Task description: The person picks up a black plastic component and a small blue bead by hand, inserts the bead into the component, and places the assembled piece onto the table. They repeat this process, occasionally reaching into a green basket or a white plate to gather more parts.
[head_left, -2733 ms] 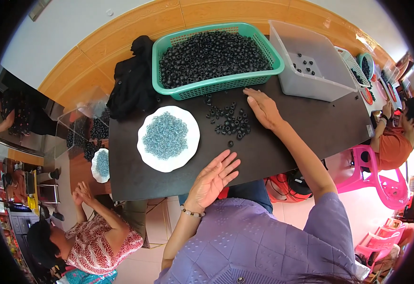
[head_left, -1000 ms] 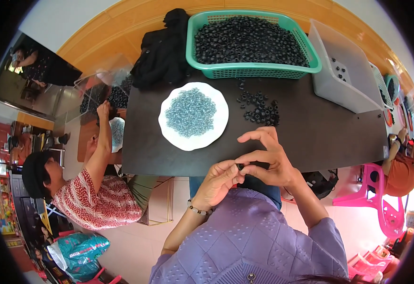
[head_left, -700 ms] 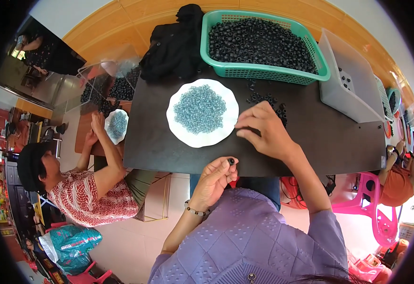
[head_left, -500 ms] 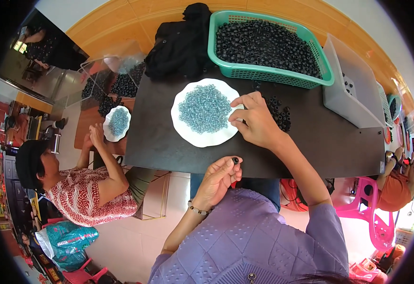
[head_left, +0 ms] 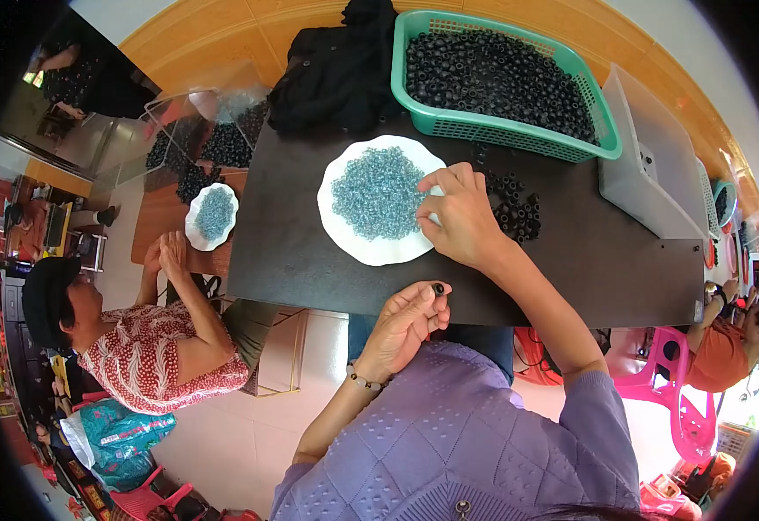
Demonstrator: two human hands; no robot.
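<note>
Between the thumb and forefinger of the left hand (head_left: 404,323) we see a small black ring-like piece (head_left: 438,289), gripped near the table's front edge. Just beyond, the right hand (head_left: 462,213) reaches over a scalloped white plate (head_left: 326,208), its thumb and fingers bent toward the pale blue beads (head_left: 374,193) heaped there; whether they pinch one, we cannot tell. Beside that hand we find loose black pieces (head_left: 523,217) scattered on the dark table (head_left: 618,282). Behind them stands a green basket (head_left: 501,141) full of similar pieces, between black cloth (head_left: 323,82) and a translucent bin (head_left: 644,195). At left, we see a co-worker (head_left: 167,365) in a red-and-white patterned top, seated near a smaller plate (head_left: 193,219).
</note>
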